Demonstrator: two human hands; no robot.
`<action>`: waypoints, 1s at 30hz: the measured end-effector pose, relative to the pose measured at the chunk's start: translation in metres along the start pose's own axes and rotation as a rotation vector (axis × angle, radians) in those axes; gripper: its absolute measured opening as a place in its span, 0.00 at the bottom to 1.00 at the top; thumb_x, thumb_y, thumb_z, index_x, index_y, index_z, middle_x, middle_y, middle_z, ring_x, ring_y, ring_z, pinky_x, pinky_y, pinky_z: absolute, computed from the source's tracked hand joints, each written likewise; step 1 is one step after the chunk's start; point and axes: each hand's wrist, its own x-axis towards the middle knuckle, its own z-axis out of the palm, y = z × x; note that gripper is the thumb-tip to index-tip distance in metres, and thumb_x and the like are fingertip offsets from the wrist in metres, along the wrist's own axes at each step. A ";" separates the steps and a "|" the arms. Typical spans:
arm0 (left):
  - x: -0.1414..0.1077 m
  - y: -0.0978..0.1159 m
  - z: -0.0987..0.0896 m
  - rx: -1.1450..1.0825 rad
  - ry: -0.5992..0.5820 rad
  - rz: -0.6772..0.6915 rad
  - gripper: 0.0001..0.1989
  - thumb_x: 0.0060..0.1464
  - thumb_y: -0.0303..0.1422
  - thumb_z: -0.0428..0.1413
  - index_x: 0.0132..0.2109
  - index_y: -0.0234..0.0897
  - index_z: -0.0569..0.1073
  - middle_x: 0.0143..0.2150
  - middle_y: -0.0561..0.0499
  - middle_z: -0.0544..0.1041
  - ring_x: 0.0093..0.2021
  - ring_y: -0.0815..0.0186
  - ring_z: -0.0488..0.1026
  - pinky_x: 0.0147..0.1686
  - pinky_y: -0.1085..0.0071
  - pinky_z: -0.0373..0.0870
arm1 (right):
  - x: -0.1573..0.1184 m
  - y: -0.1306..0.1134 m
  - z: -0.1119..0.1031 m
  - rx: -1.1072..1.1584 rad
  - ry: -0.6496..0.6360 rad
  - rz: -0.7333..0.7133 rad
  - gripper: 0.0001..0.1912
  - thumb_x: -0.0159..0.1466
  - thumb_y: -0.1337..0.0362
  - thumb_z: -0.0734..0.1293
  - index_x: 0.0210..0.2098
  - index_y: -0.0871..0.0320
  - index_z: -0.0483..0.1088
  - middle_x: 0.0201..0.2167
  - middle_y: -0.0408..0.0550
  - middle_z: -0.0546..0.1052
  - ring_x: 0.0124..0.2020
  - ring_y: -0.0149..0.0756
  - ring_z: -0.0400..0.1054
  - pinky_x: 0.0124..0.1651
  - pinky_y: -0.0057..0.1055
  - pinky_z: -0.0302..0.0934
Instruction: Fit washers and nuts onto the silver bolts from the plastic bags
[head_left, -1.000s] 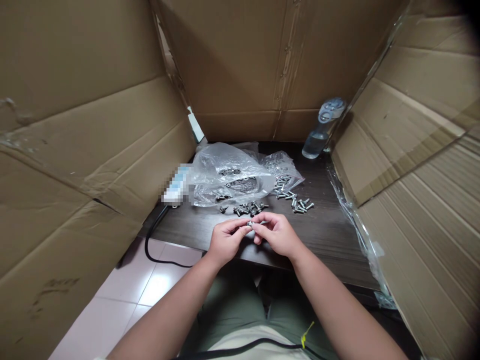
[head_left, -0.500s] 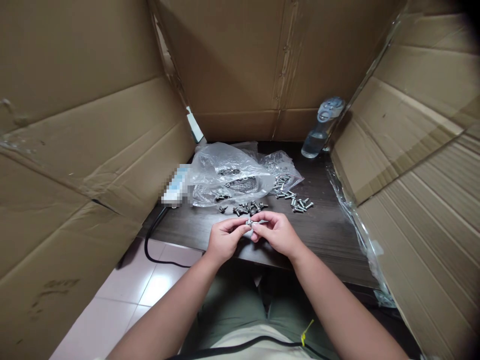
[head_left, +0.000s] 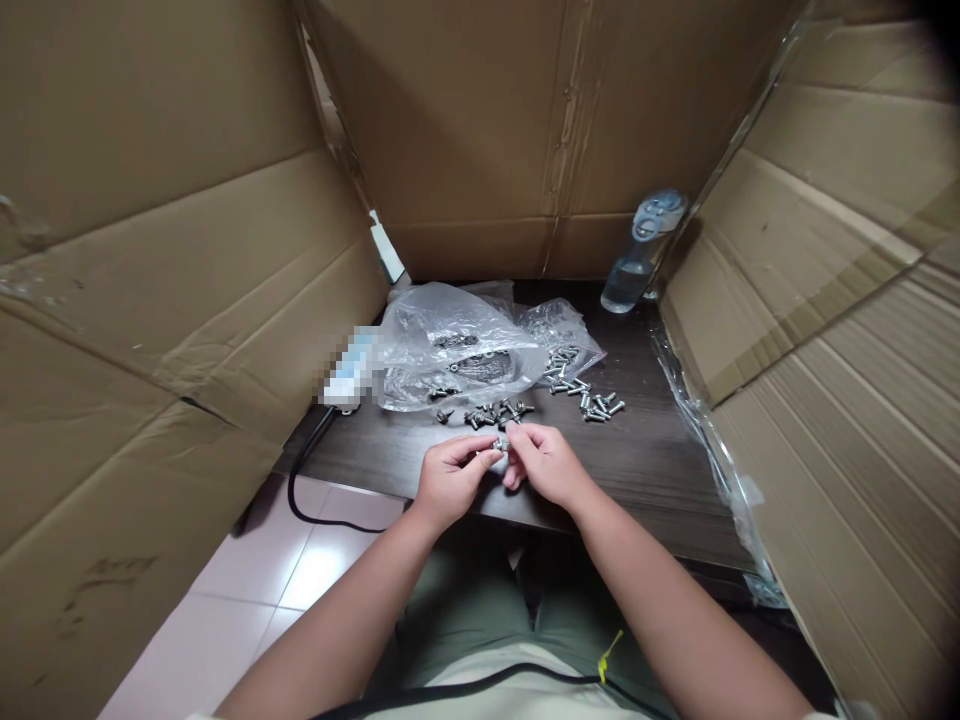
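My left hand [head_left: 448, 478] is closed, its thumb and index finger pinching a small shiny metal bolt [head_left: 500, 444] above the table's front part. At the bolt's right end, my right hand [head_left: 550, 464] has its thumb and index finger pressed together; the fingertips hide part of the bolt. Just beyond the hands lies a pile of dark-headed bolts [head_left: 495, 413]. Silvery bolts [head_left: 600, 405] lie loose to the right of that pile.
A clear plastic bag [head_left: 450, 320] with metal parts inside lies behind the piles, beside a smaller bag [head_left: 562, 320]. A water bottle [head_left: 634, 260] stands at the back right. Cardboard walls [head_left: 480, 120] surround the dark table [head_left: 645, 470]. A power strip [head_left: 345, 385] sits left.
My right thumb and index finger have shifted up and closed together at the bolt's right end. My left hand keeps its pinch in nearly the same place.
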 end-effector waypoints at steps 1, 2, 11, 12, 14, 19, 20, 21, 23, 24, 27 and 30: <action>0.001 0.001 0.000 -0.018 0.007 -0.033 0.07 0.44 0.29 0.62 0.35 0.36 0.81 0.33 0.48 0.82 0.33 0.62 0.79 0.35 0.70 0.75 | 0.000 0.000 -0.001 0.049 0.005 -0.015 0.21 0.60 0.46 0.62 0.28 0.60 0.65 0.16 0.40 0.70 0.16 0.30 0.67 0.20 0.25 0.63; 0.001 0.002 0.000 -0.039 0.009 -0.064 0.08 0.44 0.30 0.62 0.35 0.36 0.81 0.34 0.48 0.82 0.34 0.61 0.79 0.36 0.70 0.75 | 0.000 -0.001 -0.002 0.097 0.004 -0.036 0.19 0.59 0.48 0.65 0.31 0.60 0.66 0.19 0.41 0.72 0.18 0.30 0.69 0.22 0.26 0.65; 0.004 0.001 -0.003 -0.097 -0.044 -0.095 0.08 0.44 0.30 0.63 0.35 0.37 0.81 0.34 0.48 0.82 0.34 0.60 0.79 0.36 0.70 0.76 | -0.004 -0.006 -0.003 0.061 -0.020 -0.078 0.15 0.55 0.55 0.70 0.34 0.61 0.68 0.19 0.42 0.73 0.21 0.32 0.71 0.27 0.29 0.66; 0.003 0.001 -0.002 -0.079 -0.044 -0.087 0.08 0.44 0.30 0.63 0.35 0.37 0.81 0.33 0.48 0.82 0.34 0.61 0.79 0.36 0.70 0.76 | -0.004 -0.006 -0.002 0.019 -0.020 -0.084 0.14 0.56 0.55 0.69 0.33 0.60 0.68 0.18 0.42 0.73 0.20 0.32 0.70 0.25 0.28 0.65; 0.001 -0.001 -0.002 -0.045 -0.043 -0.066 0.07 0.44 0.30 0.63 0.35 0.37 0.81 0.33 0.48 0.82 0.33 0.61 0.79 0.36 0.70 0.75 | -0.004 -0.005 -0.001 -0.085 -0.013 -0.099 0.14 0.60 0.54 0.65 0.31 0.60 0.67 0.16 0.41 0.72 0.18 0.31 0.68 0.24 0.26 0.63; 0.001 -0.003 -0.001 -0.022 -0.032 -0.039 0.08 0.45 0.29 0.62 0.35 0.37 0.81 0.34 0.48 0.82 0.34 0.61 0.79 0.36 0.71 0.75 | -0.002 0.003 0.000 -0.222 0.043 -0.101 0.20 0.65 0.51 0.58 0.25 0.59 0.64 0.13 0.41 0.69 0.16 0.30 0.66 0.22 0.25 0.60; 0.001 -0.002 -0.001 -0.026 -0.021 -0.049 0.08 0.45 0.29 0.62 0.36 0.37 0.81 0.34 0.48 0.82 0.34 0.61 0.79 0.37 0.71 0.75 | -0.001 0.004 0.000 -0.182 0.038 -0.089 0.20 0.65 0.51 0.58 0.26 0.59 0.65 0.14 0.41 0.69 0.16 0.30 0.66 0.22 0.25 0.61; 0.002 -0.002 -0.001 -0.034 -0.011 -0.058 0.08 0.45 0.30 0.62 0.36 0.37 0.81 0.34 0.48 0.82 0.35 0.61 0.79 0.37 0.71 0.75 | -0.001 0.003 -0.001 -0.125 0.026 -0.081 0.19 0.64 0.51 0.59 0.27 0.59 0.65 0.15 0.41 0.70 0.17 0.30 0.67 0.22 0.26 0.62; 0.002 0.000 -0.001 -0.053 -0.007 -0.069 0.08 0.45 0.30 0.62 0.36 0.37 0.81 0.35 0.48 0.82 0.35 0.61 0.79 0.38 0.71 0.75 | -0.001 0.001 -0.003 -0.010 -0.007 -0.085 0.15 0.61 0.52 0.64 0.33 0.59 0.67 0.20 0.42 0.72 0.19 0.31 0.69 0.24 0.27 0.64; 0.002 0.000 -0.001 -0.062 -0.012 -0.067 0.08 0.45 0.30 0.62 0.37 0.37 0.81 0.35 0.48 0.82 0.35 0.61 0.79 0.37 0.71 0.75 | -0.002 0.000 -0.004 0.034 -0.023 -0.090 0.14 0.59 0.54 0.67 0.35 0.60 0.68 0.22 0.42 0.73 0.21 0.31 0.70 0.25 0.28 0.65; 0.002 0.003 -0.002 -0.071 -0.035 -0.047 0.08 0.45 0.30 0.62 0.36 0.37 0.81 0.35 0.48 0.82 0.34 0.62 0.79 0.36 0.72 0.75 | -0.003 -0.005 -0.005 0.092 -0.047 -0.091 0.15 0.54 0.57 0.71 0.36 0.61 0.69 0.23 0.44 0.75 0.22 0.32 0.71 0.27 0.28 0.66; 0.001 0.003 -0.002 -0.061 -0.047 -0.040 0.08 0.46 0.30 0.62 0.36 0.37 0.81 0.34 0.48 0.82 0.34 0.63 0.79 0.35 0.72 0.75 | -0.004 -0.006 -0.004 0.058 -0.031 -0.089 0.15 0.54 0.57 0.71 0.34 0.62 0.70 0.19 0.43 0.74 0.20 0.31 0.70 0.26 0.27 0.64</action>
